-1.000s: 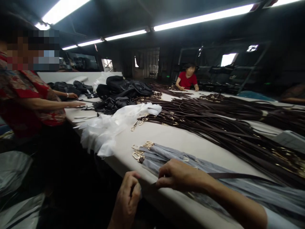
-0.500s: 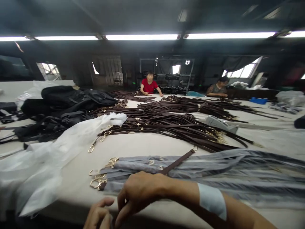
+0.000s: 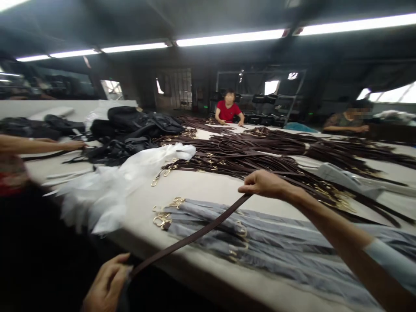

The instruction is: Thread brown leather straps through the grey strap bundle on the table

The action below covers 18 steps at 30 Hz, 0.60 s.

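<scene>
A dark brown strap runs taut between my two hands above the table's near edge. My left hand pinches its lower end, down off the table's front. My right hand is raised over the table and closed on the strap's upper end. Under the strap lies a row of straps wrapped in grey, with gold clasps at their left ends. Beyond my right hand spreads a big heap of brown straps.
The pale table also bears crumpled white plastic at the left and black bags behind it. A person's forearm reaches in from the left. Two more people sit at the far side.
My right hand has lifted from the near edge up and to the right, drawing the brown strap out taut. My left hand stays low on the other end. The view has swung slightly.
</scene>
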### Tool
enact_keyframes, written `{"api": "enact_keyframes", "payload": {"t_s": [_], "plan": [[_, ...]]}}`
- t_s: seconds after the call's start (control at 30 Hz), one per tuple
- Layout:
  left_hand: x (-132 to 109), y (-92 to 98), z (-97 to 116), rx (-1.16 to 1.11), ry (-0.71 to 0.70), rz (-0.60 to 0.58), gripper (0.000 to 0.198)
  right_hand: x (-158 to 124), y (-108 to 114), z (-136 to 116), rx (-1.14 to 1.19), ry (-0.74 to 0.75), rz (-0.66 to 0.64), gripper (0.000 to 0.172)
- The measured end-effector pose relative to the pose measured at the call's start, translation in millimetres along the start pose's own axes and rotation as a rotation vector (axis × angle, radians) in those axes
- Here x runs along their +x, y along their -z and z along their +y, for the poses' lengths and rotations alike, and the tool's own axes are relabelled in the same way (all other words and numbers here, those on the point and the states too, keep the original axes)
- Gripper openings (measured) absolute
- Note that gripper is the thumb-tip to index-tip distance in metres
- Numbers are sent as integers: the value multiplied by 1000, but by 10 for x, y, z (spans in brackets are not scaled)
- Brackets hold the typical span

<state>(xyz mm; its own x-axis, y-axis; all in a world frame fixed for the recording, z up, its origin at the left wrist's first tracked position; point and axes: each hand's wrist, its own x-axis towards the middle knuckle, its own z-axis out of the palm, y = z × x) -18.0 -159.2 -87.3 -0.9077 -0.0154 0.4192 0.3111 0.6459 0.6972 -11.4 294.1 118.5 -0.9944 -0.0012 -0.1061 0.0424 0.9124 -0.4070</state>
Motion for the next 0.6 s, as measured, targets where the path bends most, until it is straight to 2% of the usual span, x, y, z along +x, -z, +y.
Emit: {"api": "enact_keyframes", "payload": {"t_s": [0.07, 0.17, 0.23, 0.3, 0.37, 0.47, 0.53, 0.6], "plan": [[60, -38, 262, -94, -4, -73, 34, 70, 161, -308, -129, 63, 101, 38], [285, -37, 829, -180, -64, -94, 31, 176, 366, -877, -304, 248, 241, 31], [466, 7, 1199, -238, -119, -96, 27, 225, 478, -1246, -362, 396, 330, 28], [633, 74, 1475, -276, -170, -110, 23, 254, 599, -1562, -341, 526, 419, 27], [784, 151, 1643, -325, -189, -155, 22, 259, 738, -1814, -281, 617, 510, 23], [1001, 279, 1794, -484, -160, -191, 23, 228, 911, -2088, -271, 674, 598, 19], [1141, 380, 1921, -614, -147, -153, 23, 202, 934, -2210, -308, 686, 600, 24], [1262, 483, 2097, -720, -173, -106, 22, 189, 862, -2292, -337, 692, 570, 35]]}}
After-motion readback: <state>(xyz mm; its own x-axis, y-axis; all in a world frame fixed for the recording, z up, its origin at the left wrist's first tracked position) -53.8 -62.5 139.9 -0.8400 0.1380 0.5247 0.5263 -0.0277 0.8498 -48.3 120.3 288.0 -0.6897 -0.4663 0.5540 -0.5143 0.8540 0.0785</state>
